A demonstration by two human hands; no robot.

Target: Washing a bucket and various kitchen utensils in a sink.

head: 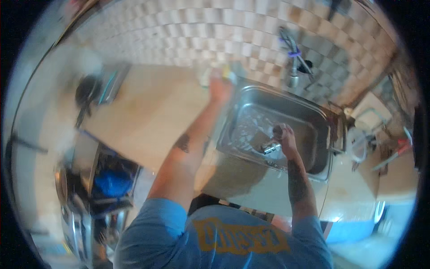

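Observation:
My left hand [221,85] reaches to the back of the counter, just left of the sink. Blur hides its fingers. A blurred yellow-and-green item [230,73], perhaps a sponge, is at its fingertips, and I cannot tell if it is gripped. Over the stainless steel sink [292,97], my right hand [287,136] is closed around a small item with a shiny metal part [270,148], its exact kind unclear. White suds [247,126] cover the left side of the basin below.
A flexible-neck faucet [293,64] hangs over the sink's back edge from the tiled wall [208,30]. A dark pan [89,89] lies at the counter's [144,111] far left. A clear container [356,144] and red-handled tool [401,146] sit right of the sink.

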